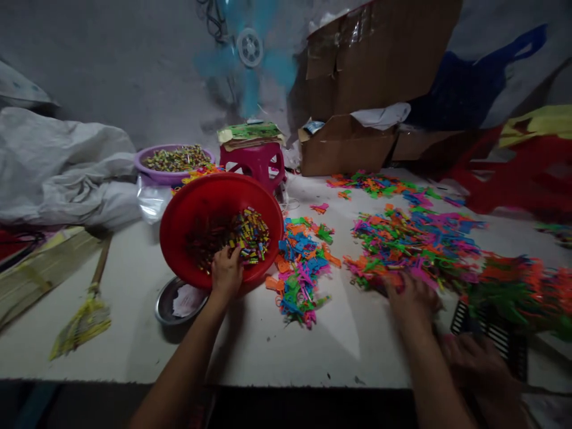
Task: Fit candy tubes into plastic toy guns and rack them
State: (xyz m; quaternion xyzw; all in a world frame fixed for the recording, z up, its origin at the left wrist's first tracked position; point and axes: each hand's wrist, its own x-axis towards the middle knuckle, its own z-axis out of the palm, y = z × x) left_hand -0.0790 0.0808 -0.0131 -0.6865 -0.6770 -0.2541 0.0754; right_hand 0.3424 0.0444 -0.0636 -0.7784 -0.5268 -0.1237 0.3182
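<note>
My left hand (pixel 226 271) reaches into a tilted red plastic basin (pixel 187 205) and its fingers close on the small colourful wrapped pieces (pixel 250 235) heaped inside. My right hand (pixel 413 298) rests at the near edge of a large spread of bright plastic toy pieces (pixel 415 238); it is blurred and its fingers cannot be made out. A smaller heap of blue, green and orange plastic pieces (pixel 299 262) lies between the two hands.
A purple basin (pixel 172 173) of wrapped pieces and a pink stool (pixel 257 161) stand behind the red basin. A metal dish (pixel 170 307), a broom (pixel 84 319), white sacks (pixel 58 167), cardboard boxes (pixel 353 143) and a black grate (pixel 496 333) surround the floor. Another blurred hand (pixel 473 357) shows low right.
</note>
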